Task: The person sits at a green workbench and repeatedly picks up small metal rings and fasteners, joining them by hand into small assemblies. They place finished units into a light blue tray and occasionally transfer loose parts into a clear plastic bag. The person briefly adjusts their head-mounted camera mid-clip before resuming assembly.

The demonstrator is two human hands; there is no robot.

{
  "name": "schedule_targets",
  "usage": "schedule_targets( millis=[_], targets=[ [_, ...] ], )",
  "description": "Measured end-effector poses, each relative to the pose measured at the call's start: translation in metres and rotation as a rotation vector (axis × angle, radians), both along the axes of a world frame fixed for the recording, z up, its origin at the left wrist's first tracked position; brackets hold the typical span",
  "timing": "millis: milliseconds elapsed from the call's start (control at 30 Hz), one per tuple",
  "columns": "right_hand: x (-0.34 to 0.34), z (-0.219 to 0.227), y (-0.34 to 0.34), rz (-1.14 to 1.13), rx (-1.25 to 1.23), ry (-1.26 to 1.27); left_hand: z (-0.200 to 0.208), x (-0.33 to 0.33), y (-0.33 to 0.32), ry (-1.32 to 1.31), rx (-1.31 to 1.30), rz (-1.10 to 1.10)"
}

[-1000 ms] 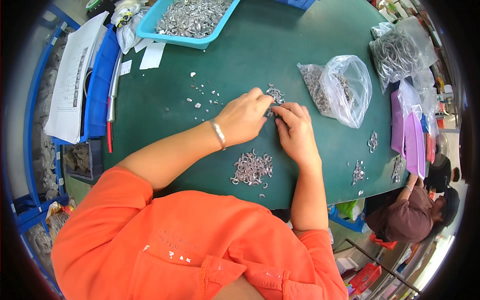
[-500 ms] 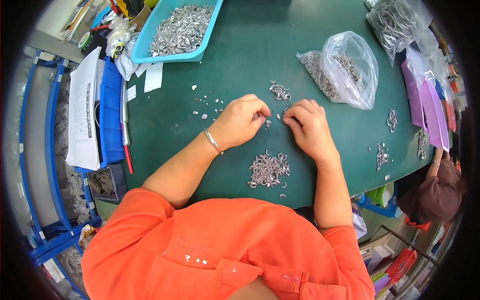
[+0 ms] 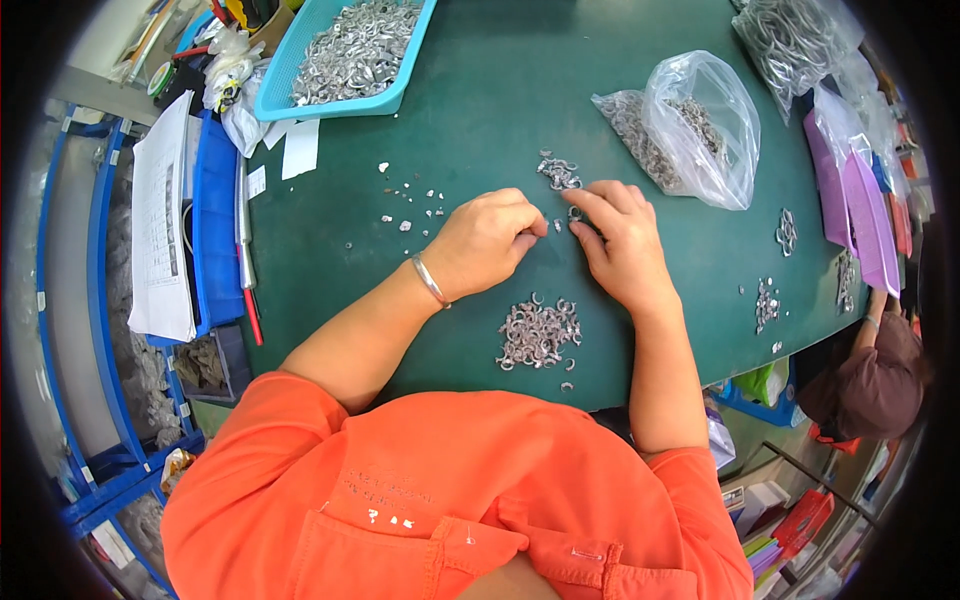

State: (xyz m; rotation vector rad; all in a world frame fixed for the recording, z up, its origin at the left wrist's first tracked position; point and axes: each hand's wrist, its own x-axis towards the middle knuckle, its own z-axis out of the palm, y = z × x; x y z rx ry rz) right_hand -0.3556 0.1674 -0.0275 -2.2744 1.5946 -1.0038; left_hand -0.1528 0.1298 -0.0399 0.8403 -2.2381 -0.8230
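Both hands sit slightly further apart than a moment ago, when their fingertips met over one spot; the view itself has also swung, so the tabletop (image 3: 480, 130) fills more of it. Between them a small metal ring (image 3: 574, 213) lies under the right hand (image 3: 622, 245), whose forefinger and thumb close on it, probably to steady it for the other hand. Whether it is lifted or resting I cannot tell. The left hand (image 3: 482, 243) is curled with its fingertips pinched together, seemingly on a tiny piece by the fingertips, too small to make out. Just beyond the fingers lies a small cluster of metal parts (image 3: 558, 171), within easy reach as supply. Nearer the person's body sits a larger heap of curved metal pieces (image 3: 540, 333), likely gathered there to keep it apart. To the right an open clear plastic bag (image 3: 690, 125) holds more parts; a turquoise tray (image 3: 345, 60) of them stands far left.
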Motion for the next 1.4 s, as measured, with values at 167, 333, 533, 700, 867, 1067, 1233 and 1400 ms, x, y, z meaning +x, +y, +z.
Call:
schedule_targets(
  millis=[167,333,533,700,867,1067,1233,1400],
  targets=[
    [-0.008,-0.009,-0.001,0.02,0.025,-0.053,0.004,-0.001,0.001,0.049,0.168,0.112],
    [-0.008,-0.005,0.005,-0.038,0.107,-0.277,0.009,-0.002,0.002,-0.037,0.013,0.057],
    [-0.006,-0.007,0.008,-0.031,0.308,-0.509,0.0,-0.001,0.002,0.075,0.185,0.109],
    [-0.004,0.0,0.012,-0.065,0.557,-0.852,0.01,-0.003,-0.001,0.354,0.971,0.081],
    [-0.008,-0.001,0.013,0.107,0.445,-0.809,0.015,-0.002,0.001,0.497,1.222,-0.04],
    [-0.009,0.008,0.025,0.188,0.39,-0.741,0.016,0.003,0.0,0.492,1.282,-0.129],
    [-0.012,0.032,0.042,0.396,0.772,-0.485,0.027,0.014,-0.004,-0.097,0.532,-0.607],
    [0.007,0.012,0.013,0.114,0.132,-0.104,0.015,-0.005,0.01,0.033,0.154,-0.086]
  ],
)
